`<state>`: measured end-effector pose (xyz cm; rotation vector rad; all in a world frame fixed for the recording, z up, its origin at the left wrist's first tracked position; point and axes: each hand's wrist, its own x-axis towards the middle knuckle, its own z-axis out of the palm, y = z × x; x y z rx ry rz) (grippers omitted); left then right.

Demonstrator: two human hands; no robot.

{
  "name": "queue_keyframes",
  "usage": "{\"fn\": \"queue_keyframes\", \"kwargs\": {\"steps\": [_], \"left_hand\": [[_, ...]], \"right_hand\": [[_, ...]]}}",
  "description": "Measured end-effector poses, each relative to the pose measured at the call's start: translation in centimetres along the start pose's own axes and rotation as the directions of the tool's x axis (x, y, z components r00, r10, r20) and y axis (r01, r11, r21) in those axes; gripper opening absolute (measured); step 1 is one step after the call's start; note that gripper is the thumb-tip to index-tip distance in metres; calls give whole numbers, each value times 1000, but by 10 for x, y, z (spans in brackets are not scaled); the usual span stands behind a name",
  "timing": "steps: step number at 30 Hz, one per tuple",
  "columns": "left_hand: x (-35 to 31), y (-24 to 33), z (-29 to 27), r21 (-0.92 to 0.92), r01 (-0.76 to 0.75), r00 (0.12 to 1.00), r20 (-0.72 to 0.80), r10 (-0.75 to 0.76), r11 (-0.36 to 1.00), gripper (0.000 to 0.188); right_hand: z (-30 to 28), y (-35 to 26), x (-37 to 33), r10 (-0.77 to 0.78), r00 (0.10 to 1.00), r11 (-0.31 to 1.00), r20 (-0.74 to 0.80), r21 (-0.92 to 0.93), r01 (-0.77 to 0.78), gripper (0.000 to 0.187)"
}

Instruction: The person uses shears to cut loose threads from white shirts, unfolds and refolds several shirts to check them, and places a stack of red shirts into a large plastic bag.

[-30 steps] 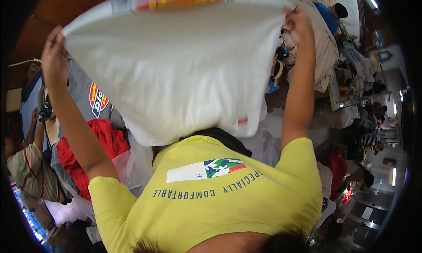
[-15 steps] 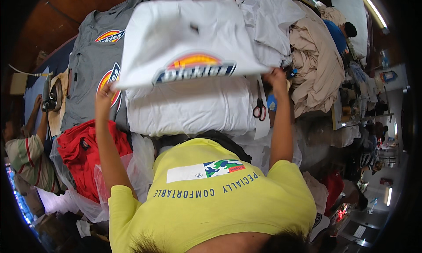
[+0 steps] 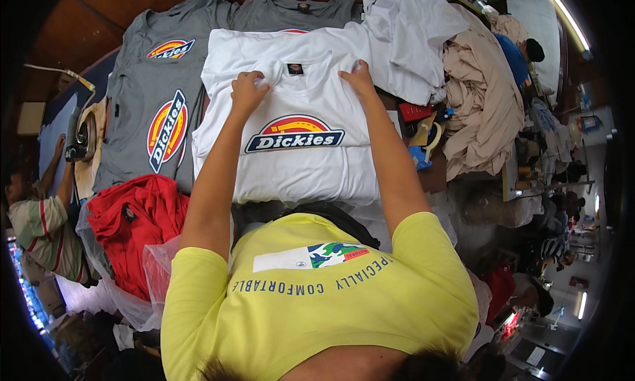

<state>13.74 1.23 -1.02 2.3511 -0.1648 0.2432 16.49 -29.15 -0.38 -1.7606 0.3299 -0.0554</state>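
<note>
A white T-shirt (image 3: 297,100) with a red, yellow and dark blue printed emblem lies spread over a stack of white shirts (image 3: 291,179). My left hand (image 3: 249,91) is closed on its left shoulder, fingers bent into the cloth. At the opposite shoulder my right hand (image 3: 358,78) pinches the fabric. Between the hands, the neckline shows a small dark label (image 3: 295,69). The emblem faces up, below the collar and between my forearms.
Grey T-shirts (image 3: 155,77) lie to the left and behind. Red garments (image 3: 139,215) sit in clear plastic at near left. Crumpled white cloth (image 3: 410,37), beige cloth (image 3: 483,103) and a blue tape dispenser (image 3: 421,157) are at right. A person (image 3: 43,215) works at far left.
The white T-shirt came down from mid-air onto the stack, emblem now flat. Both hands moved from its lower corners to its shoulders, farther away and closer together. Grey shirts behind came into view.
</note>
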Motion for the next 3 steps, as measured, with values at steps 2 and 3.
{"fn": "queue_keyframes", "kwargs": {"steps": [2, 3], "left_hand": [[-3, 10, -4, -268, 56, 997, 60, -41, 962, 35], [-6, 9, -4, -265, 63, 997, 64, -48, 962, 35]], "right_hand": [[-6, 2, 1, 185, 969, 983, 163, -16, -185, 76], [-4, 5, -1, 192, 967, 981, 167, -16, -192, 76]]}}
